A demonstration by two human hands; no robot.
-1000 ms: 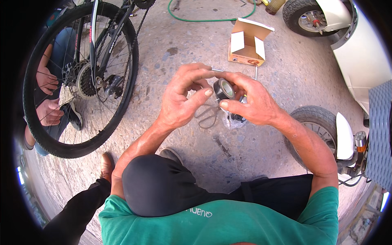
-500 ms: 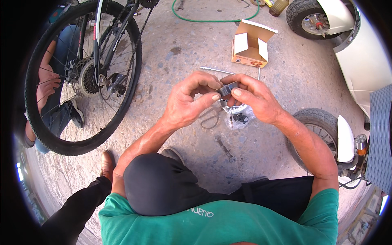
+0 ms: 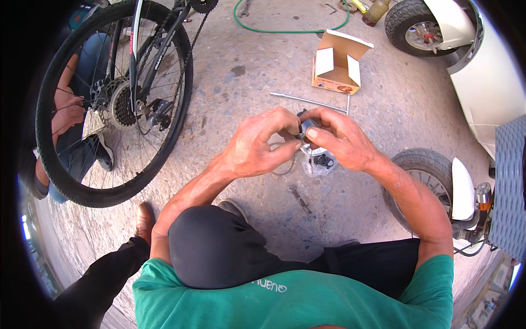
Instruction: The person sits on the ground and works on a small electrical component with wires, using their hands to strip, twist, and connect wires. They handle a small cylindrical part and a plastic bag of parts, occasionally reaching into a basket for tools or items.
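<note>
A small dark metal part [image 3: 308, 127] is pinched between my two hands over the ground. My left hand [image 3: 260, 143] closes thumb and fingers on its left side. On the other side my right hand [image 3: 345, 141] grips it with thumb and forefinger, hiding much of its shape. Beneath the hands, partly covered, are a pale round part [image 3: 310, 149] and a clear plastic bag [image 3: 318, 170] with black pieces in it. A thin grey loop [image 3: 284, 171] lies below my left fingers. Nearer to me rests a wrench-like tool [image 3: 301, 201].
An open cardboard box [image 3: 333, 82] stands beyond a T-shaped metal rod [image 3: 309, 101]. At left is a bicycle wheel [image 3: 183, 109], with a person crouching behind it. White vehicle parts and tyres [image 3: 422, 164] line the right. A green hose [image 3: 274, 31] curves at the far side.
My left hand has shifted slightly right and its fingers have curled inward around the part. The part has turned between the fingers. The view has moved a little.
</note>
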